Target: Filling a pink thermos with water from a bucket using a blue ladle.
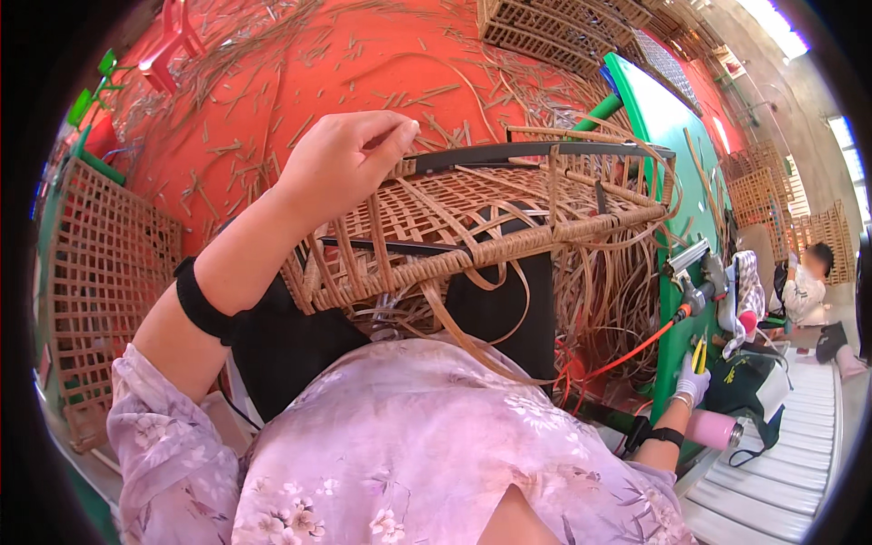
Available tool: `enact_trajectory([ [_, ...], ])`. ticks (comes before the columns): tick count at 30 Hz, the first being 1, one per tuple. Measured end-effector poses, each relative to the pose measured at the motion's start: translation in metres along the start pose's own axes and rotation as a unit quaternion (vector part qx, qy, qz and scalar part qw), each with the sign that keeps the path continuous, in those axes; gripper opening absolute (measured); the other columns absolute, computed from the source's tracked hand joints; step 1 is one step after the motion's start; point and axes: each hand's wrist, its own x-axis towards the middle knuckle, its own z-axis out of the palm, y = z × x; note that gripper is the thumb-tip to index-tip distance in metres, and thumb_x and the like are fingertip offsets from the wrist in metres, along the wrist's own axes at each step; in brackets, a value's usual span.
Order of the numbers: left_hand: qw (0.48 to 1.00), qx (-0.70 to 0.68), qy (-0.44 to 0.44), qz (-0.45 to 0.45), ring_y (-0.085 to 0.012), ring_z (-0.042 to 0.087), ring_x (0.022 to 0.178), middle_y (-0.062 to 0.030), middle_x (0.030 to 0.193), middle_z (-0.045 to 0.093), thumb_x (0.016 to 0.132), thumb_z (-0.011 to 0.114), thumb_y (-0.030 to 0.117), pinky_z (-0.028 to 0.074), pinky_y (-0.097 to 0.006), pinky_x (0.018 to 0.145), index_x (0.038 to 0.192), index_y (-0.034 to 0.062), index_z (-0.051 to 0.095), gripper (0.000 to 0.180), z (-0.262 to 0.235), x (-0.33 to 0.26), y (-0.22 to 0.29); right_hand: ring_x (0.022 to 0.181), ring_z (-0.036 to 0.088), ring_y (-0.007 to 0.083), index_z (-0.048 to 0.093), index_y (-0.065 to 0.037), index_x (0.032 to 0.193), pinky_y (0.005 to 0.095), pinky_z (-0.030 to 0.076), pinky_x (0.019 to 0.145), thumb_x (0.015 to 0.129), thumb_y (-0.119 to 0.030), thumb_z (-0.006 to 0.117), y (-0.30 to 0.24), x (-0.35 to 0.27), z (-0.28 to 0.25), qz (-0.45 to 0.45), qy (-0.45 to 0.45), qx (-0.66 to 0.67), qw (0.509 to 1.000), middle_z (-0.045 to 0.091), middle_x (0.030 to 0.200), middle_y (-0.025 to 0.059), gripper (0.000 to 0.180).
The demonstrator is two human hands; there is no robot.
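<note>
While the woven rattan basket (481, 218) is propped on the lap, its near-left rim is pinched by the closed left hand (341, 159). Yellow-handled pliers (699, 352) are gripped by the gloved right hand (692, 381) beside the green table (668, 127). Loose strips litter the red floor (272, 73); a lattice panel (104, 272) bounds the left.

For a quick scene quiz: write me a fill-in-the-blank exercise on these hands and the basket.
1. The left hand pinches a strand at the rim of a half-woven ____ basket.
2. The right hand wears a pale ____.
3. Its fingers hold a tool with ____ handles.
4. The floor strewn with cane scraps is ____.

Missing words: rattan; glove; yellow; red
</note>
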Motion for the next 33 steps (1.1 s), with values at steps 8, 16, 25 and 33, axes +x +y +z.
enact_trajectory([
  [8, 0.976, 0.212, -0.043, -0.010, -0.0272, 0.064, 0.099, -0.0087, 0.104, 0.067, 0.095, 0.051, 0.038, 0.049, -0.037, 0.085, 0.120, 0.0066, 0.058, 0.040, -0.011, -0.019, 0.009, 0.112, 0.055, 0.0327, 0.060, -0.006, 0.119, 0.0408, 0.041, 0.098, 0.078, -0.022, 0.074, -0.141, -0.079, -0.052, -0.441, 0.138, 0.235, 0.855, 0.060, 0.119, 0.0160, 0.047],
  [16, 0.954, 0.291, -0.054, -0.047, -0.0309, 0.065, 0.093, -0.0104, 0.102, 0.067, 0.094, 0.053, 0.042, 0.050, -0.040, 0.078, 0.118, 0.0073, 0.059, 0.043, -0.016, -0.028, 0.006, 0.124, 0.049, 0.0285, 0.059, -0.020, 0.120, 0.0453, 0.029, 0.109, 0.071, -0.020, 0.074, -0.291, -0.178, -0.067, -0.749, -0.024, 0.110, 0.652, 0.060, 0.125, 0.0036, 0.051],
  [25, 0.960, 0.278, -0.002, 0.039, -0.0312, 0.065, 0.082, -0.0126, 0.084, 0.068, 0.093, 0.055, 0.038, 0.051, -0.039, 0.071, 0.097, 0.0044, 0.068, 0.036, -0.052, 0.004, -0.026, 0.091, 0.060, 0.0302, 0.066, -0.016, 0.096, 0.0398, 0.046, 0.087, 0.065, -0.016, 0.075, -0.320, -0.180, -0.087, -0.782, -0.011, 0.157, 0.604, 0.067, 0.093, 0.0050, 0.032],
  [33, 0.959, 0.276, 0.011, -0.060, -0.0350, 0.061, 0.080, -0.0156, 0.082, 0.064, 0.097, 0.048, 0.042, 0.047, -0.040, 0.074, 0.103, 0.0050, 0.067, 0.042, -0.095, 0.018, -0.063, 0.092, 0.060, 0.0314, 0.066, -0.015, 0.096, 0.0428, 0.045, 0.090, 0.065, -0.022, 0.076, -0.328, -0.214, -0.118, -0.820, -0.019, 0.181, 0.542, 0.066, 0.091, 0.0059, 0.033],
])
